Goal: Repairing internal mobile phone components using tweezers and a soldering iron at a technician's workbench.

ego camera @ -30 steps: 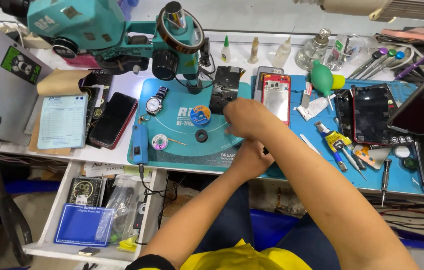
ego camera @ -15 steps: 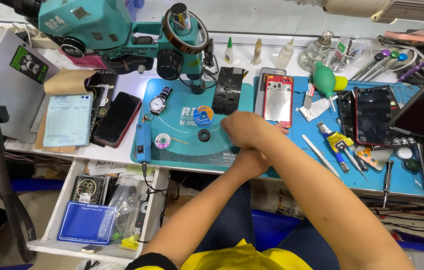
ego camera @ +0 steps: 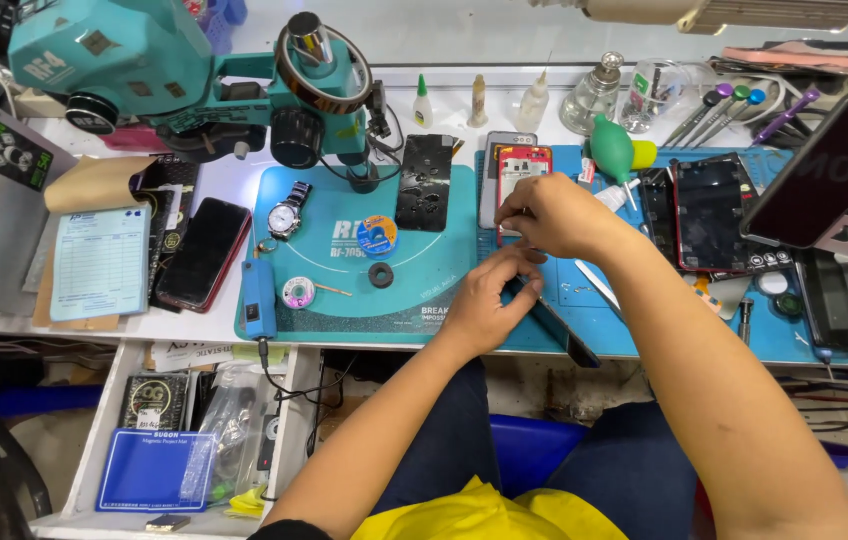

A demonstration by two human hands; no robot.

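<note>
My left hand rests at the front edge of the blue work mat, its fingers closed on a dark slim phone that lies tilted over the mat's edge. My right hand hovers just above it, fingers pinched together over the phone's upper end; what it pinches is too small to see. An opened phone with a red inside lies just behind my right hand. Metal tweezers lie on the mat to the right of the hands.
A teal microscope stands at the back left. A wristwatch, solder spool and black phone back lie on the mat. Opened phones and tools are at the right. A red-edged phone lies left; an open drawer below.
The view has shifted, so the hands now sit right of centre. My hands have come together over the dark phone at the mat's front edge.
</note>
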